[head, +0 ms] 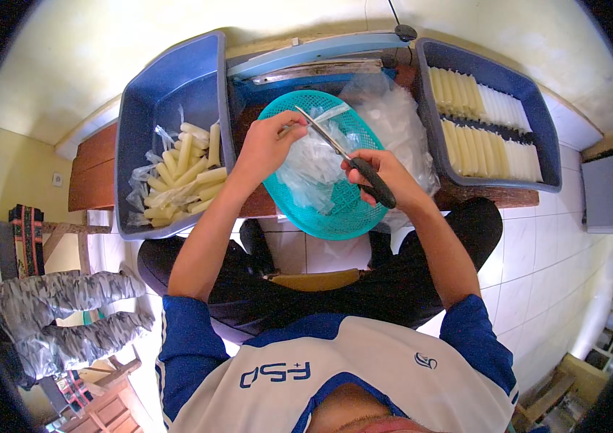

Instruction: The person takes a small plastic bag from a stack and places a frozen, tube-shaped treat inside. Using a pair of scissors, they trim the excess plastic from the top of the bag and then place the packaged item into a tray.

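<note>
My right hand grips black-handled scissors, their blades pointing up and left over a turquoise plastic basket. Close to the blade tips is my left hand, its thumb and fingers drawn together; whether something small is between them is unclear. Inside the basket lies a heap of clear plastic scraps. One clear plastic strip reaches toward the basket's far rim, behind the blades. To the left, a blue-grey plastic bin contains a loose pile of pale yellow filled plastic tubes.
At right, another bin holds rows of yellow tubes and white tubes. Clear plastic bags lie beside the basket. A light-blue long bar device stands behind, on the wooden table. Camouflage-patterned cloth is at left.
</note>
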Action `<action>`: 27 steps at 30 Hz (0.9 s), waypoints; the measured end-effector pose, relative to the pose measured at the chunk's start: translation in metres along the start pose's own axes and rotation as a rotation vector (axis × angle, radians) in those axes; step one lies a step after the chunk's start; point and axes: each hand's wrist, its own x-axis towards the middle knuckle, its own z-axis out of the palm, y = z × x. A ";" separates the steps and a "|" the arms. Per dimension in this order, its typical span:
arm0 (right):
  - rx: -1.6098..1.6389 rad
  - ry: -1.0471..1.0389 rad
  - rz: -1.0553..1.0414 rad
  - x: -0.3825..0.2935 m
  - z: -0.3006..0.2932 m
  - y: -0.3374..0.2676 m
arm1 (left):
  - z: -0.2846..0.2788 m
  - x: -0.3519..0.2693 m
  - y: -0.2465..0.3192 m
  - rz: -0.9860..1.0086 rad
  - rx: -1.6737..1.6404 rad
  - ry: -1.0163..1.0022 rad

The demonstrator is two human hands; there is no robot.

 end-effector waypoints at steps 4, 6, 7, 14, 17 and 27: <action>-0.013 0.006 0.017 -0.004 0.002 -0.006 | -0.004 0.001 -0.005 0.015 -0.017 0.018; -0.036 0.061 -0.004 -0.006 0.002 -0.008 | -0.007 -0.001 -0.008 0.002 -0.011 0.014; -0.037 0.060 -0.003 -0.006 0.002 -0.010 | -0.009 -0.003 -0.009 -0.021 -0.043 0.019; -0.874 0.211 -0.411 0.020 -0.002 0.038 | -0.009 -0.008 -0.025 -0.054 -0.217 0.103; -1.080 0.177 -0.360 0.024 0.016 0.049 | -0.012 -0.013 -0.021 -0.098 -0.285 0.107; -1.284 0.127 -0.199 0.039 0.034 0.071 | -0.022 -0.019 0.011 -0.195 -0.348 0.058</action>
